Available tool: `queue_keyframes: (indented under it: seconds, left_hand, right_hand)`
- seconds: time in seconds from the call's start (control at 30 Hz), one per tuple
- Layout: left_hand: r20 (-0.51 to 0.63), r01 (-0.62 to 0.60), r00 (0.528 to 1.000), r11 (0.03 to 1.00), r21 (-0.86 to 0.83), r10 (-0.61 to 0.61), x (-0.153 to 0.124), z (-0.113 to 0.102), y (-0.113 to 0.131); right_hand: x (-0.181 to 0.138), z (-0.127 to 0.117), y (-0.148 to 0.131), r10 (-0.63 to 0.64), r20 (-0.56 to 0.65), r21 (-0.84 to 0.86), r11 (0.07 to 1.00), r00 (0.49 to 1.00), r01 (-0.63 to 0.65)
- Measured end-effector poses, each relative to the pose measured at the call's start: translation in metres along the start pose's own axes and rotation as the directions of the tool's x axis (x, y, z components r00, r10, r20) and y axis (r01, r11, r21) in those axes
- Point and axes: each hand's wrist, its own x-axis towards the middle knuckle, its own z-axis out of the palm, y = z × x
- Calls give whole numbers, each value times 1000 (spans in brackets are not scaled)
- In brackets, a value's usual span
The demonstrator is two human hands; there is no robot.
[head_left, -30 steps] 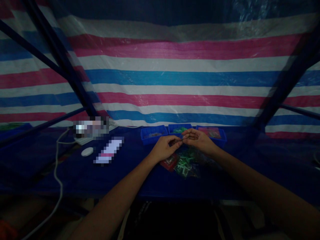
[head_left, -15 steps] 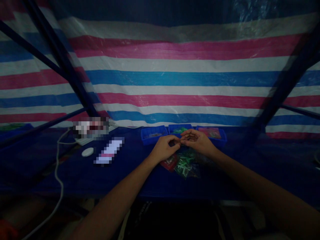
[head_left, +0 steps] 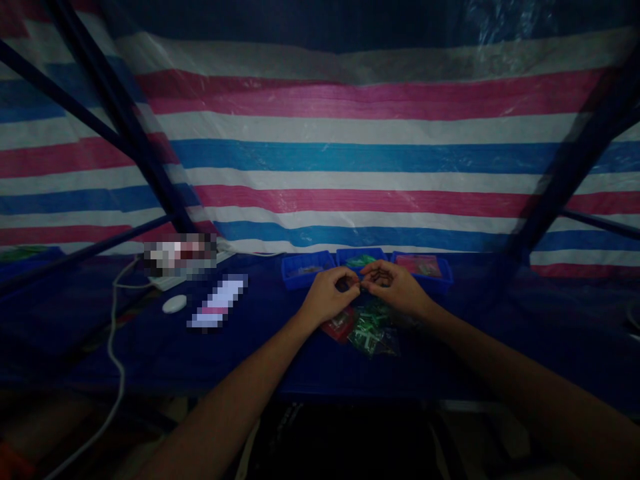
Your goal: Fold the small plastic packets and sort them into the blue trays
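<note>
My left hand (head_left: 331, 293) and my right hand (head_left: 393, 285) meet fingertip to fingertip above the blue table. The thumb and fingers of each are pinched together; whatever lies between them is too small and dark to make out. Just below my hands lie a clear plastic bag of green and white pieces (head_left: 371, 328) and a red packet (head_left: 339, 325), partly covered by the left hand. Behind the hands stand a left blue bin (head_left: 295, 283), a middle blue bin with green pieces (head_left: 363, 260) and a right blue bin with red packets (head_left: 419, 265).
On the left lie a phone-like lit slab (head_left: 219, 303), a round white disc (head_left: 175, 304) and a white power strip (head_left: 167, 280). A white cable (head_left: 117, 363) runs over the table's front edge. Blue frame posts (head_left: 145, 160) and a striped sheet (head_left: 350, 157) close off the back.
Both hands stay in almost the same place, with only slight shifts of the fingers at the fingertips. The bins and packets have not moved.
</note>
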Motion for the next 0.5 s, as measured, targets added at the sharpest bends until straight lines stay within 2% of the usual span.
queue_keyframes:
  seconds: [0.2,0.27,0.37,0.43,0.5]
  left_hand:
    - [-11,19,1000,999,-44,-19,0,-1,-4]
    - [-66,30,997,999,-27,-32,0,0,-5]
    - [-137,12,991,999,44,-6,-1,3,-4]
    - [-91,-54,994,995,89,62,-1,4,-2]
    - [-28,-107,993,988,113,111,-1,5,-1]
  right_hand:
    - [1,1,0,21,44,48,999,999,-23]
    - [3,0,4,27,-7,68,997,1000,-27]
    - [6,0,9,16,-152,19,1000,988,-13]
    - [5,1,8,29,-186,13,1000,982,-27]
    - [4,2,3,65,-135,81,995,989,-54]
